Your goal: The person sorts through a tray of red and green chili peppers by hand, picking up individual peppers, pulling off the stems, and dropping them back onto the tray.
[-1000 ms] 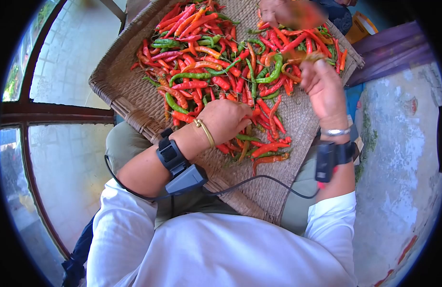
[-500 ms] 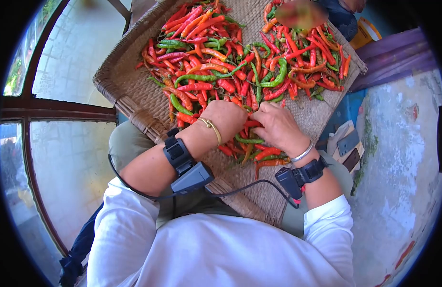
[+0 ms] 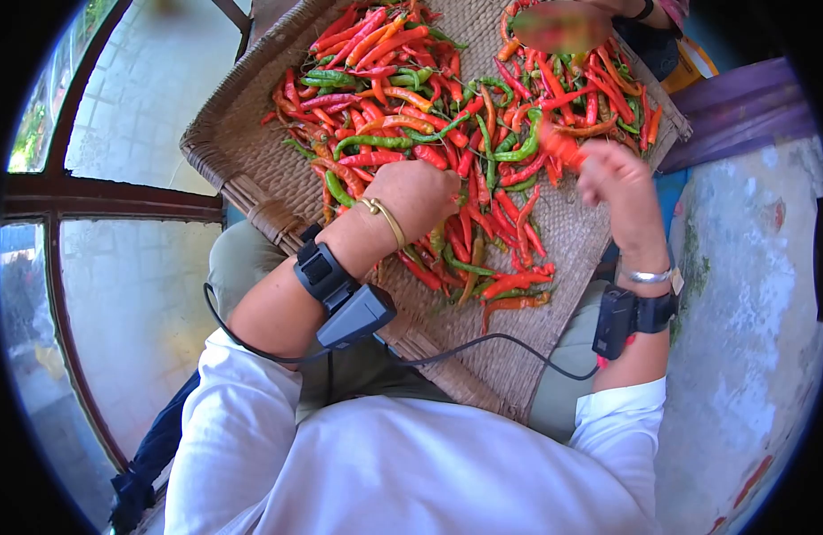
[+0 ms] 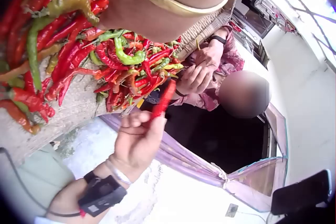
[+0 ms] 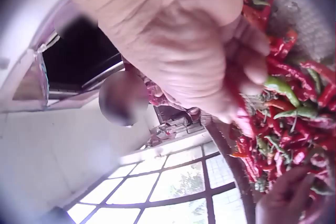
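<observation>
My right hand (image 3: 621,187) is raised over the right side of the woven tray (image 3: 438,334), pinching a red chili pepper (image 3: 561,145). The left wrist view shows this pepper (image 4: 164,98) pointing up from thumb and fingers. My left hand (image 3: 416,198) rests at the near edge of the big pile of red, orange and green chili peppers (image 3: 385,120). From above its back hides the fingers, and I cannot tell whether they hold a pepper. A second heap of chili peppers (image 3: 590,98) lies to the right, and a few loose ones (image 3: 510,290) lie near me.
Across the tray sits another person, whose hands (image 4: 202,71) are close together near the peppers. A cable (image 3: 492,337) runs between my two wrist cameras. Framed window panes (image 3: 135,116) are on the left, a purple cloth (image 3: 732,111) on the right.
My right hand came in from the right to meet the left at the pile, then swung back up to the right with a red chili pepper. The left hand stayed nearly in place.
</observation>
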`<state>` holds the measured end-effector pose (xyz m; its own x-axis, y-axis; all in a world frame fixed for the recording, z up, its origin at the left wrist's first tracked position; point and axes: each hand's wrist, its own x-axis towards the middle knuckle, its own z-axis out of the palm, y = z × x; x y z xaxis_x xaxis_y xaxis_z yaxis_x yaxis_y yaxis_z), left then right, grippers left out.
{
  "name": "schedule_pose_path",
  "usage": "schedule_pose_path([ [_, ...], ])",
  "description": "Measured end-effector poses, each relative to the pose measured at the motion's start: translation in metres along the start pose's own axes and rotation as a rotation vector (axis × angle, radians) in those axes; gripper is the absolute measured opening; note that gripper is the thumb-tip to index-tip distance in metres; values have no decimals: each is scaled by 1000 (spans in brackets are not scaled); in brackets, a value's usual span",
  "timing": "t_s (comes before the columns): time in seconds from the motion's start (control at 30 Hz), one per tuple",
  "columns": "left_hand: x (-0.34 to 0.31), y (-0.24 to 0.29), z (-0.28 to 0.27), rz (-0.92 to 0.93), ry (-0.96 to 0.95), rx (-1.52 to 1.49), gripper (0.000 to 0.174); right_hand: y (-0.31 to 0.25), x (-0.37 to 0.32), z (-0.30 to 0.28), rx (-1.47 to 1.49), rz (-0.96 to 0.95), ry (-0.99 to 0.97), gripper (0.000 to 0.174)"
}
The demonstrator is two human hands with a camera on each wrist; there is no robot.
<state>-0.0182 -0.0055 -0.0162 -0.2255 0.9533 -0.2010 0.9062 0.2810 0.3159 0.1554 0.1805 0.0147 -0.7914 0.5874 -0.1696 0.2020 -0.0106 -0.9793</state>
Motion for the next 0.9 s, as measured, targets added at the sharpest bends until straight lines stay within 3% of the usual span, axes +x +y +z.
schedule_pose_path([
  [0.03,-1,2,1,2,-28,8,18,-3,6,0,288,-88,69,36],
  [0.1,-4,6,4,12,-42,2,19,-19,7,7,410,-61,242,49],
  [0.2,-2,7,3,1,-75,41,21,1,14,24,200,-14,286,59],
  [0.23,-2,7,2,-25,-97,85,22,4,12,35,72,-25,197,56],
  [0.3,-2,3,3,-28,-152,108,24,22,7,57,-151,-33,-51,29],
  [0.33,-2,2,3,-29,-202,132,27,27,2,66,-134,66,-156,20],
  [0.43,-2,10,0,-46,-285,134,30,44,-3,76,-462,13,-341,23],
  [0.57,-3,14,11,-19,-199,108,34,47,-4,83,-548,20,-339,26],
  [0.67,-1,12,15,-79,-174,142,34,48,-4,84,-515,71,-263,28],
  [0.73,-4,12,13,-42,-61,39,31,55,-3,83,-417,36,-289,29],
  [0.87,-3,8,18,-40,-35,44,29,54,-5,85,-460,-10,-312,26],
  [0.9,0,8,16,-52,-118,74,29,52,-5,85,-533,-36,-352,23],
])
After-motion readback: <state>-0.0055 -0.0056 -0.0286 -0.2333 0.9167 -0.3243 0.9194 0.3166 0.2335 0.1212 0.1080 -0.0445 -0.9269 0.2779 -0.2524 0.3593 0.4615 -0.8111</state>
